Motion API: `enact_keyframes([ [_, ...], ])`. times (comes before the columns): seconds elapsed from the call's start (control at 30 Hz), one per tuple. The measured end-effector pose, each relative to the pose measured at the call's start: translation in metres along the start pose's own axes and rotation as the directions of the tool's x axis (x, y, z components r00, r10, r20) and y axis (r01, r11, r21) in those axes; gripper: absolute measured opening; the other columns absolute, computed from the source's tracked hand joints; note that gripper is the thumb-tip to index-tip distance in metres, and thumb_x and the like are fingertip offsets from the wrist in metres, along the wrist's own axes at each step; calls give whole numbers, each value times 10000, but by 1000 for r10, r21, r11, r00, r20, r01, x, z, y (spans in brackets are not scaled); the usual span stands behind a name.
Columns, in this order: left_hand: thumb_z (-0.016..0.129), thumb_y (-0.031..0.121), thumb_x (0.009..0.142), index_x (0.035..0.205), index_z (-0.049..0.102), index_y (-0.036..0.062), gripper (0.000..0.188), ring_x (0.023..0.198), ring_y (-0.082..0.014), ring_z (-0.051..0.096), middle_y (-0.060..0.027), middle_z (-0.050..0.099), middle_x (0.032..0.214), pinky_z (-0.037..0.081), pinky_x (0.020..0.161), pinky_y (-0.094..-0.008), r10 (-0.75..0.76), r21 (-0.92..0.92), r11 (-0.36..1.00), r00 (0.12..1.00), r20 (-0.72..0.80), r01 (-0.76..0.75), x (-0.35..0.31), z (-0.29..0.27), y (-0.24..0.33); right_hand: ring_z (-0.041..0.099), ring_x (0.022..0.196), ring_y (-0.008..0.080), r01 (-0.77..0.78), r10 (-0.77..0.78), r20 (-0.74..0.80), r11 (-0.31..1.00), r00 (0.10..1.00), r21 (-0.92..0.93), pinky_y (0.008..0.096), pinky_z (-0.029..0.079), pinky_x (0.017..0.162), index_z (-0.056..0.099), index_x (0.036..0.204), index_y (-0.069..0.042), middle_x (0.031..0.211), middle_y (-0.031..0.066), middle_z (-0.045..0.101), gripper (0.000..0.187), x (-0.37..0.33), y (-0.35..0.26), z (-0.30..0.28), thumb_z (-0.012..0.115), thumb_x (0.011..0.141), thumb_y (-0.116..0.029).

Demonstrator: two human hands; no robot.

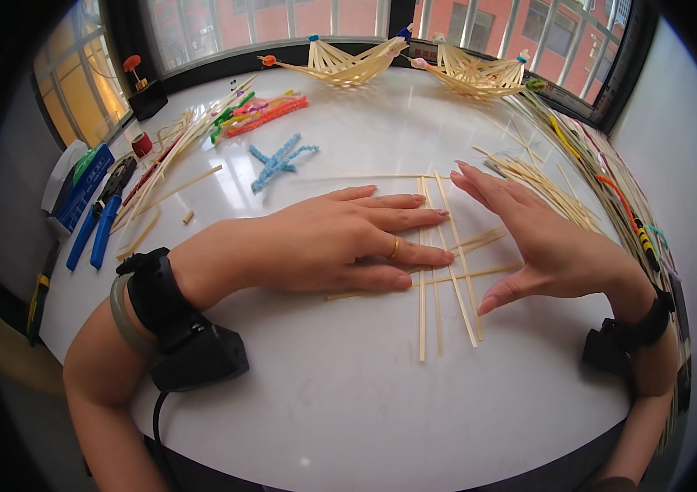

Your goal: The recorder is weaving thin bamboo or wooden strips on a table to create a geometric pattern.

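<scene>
Several thin, pale bamboo strips [422, 320] lie on the white table in front of me, running away from me. Other strips [492, 271] pass across them, making a loose lattice. My left hand [336, 242] rests flat over its left part, fingers stretched out with the tips on the strips, hiding some crossings. To the right, my right hand [557, 246] is held sideways, thumb and fingers spread wide beside the lattice. Nothing shows between them; the thumb tip is close to the right-hand strip ends.
Beyond my left hand lie a blue pipe-cleaner shape [279, 162] and coloured pipe cleaners [270, 116]. Blue-handled pliers [104, 221] are at left. A strip bundle [549, 190] lies beyond my right hand. Two woven strip pieces [352, 72] [475, 75] stand by the window.
</scene>
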State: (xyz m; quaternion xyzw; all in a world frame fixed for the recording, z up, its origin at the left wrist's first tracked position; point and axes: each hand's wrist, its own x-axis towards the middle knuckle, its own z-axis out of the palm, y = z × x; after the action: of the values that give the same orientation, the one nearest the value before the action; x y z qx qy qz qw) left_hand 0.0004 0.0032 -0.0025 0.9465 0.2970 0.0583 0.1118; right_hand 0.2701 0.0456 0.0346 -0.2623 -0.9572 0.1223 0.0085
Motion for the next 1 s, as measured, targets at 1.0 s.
enact_keyframes([
  [1.0,552,378,945,1513,79,-16,837,1419,-336,288,-249,237,1538,168,1193,-446,-135,-58,989,991,-2,135,1,2,4,275,1406,393,94,-94,13,993,996,-78,480,208,1159,241,1459,72,1467,271,350,1119,-1,-14,9,778,696,-546],
])
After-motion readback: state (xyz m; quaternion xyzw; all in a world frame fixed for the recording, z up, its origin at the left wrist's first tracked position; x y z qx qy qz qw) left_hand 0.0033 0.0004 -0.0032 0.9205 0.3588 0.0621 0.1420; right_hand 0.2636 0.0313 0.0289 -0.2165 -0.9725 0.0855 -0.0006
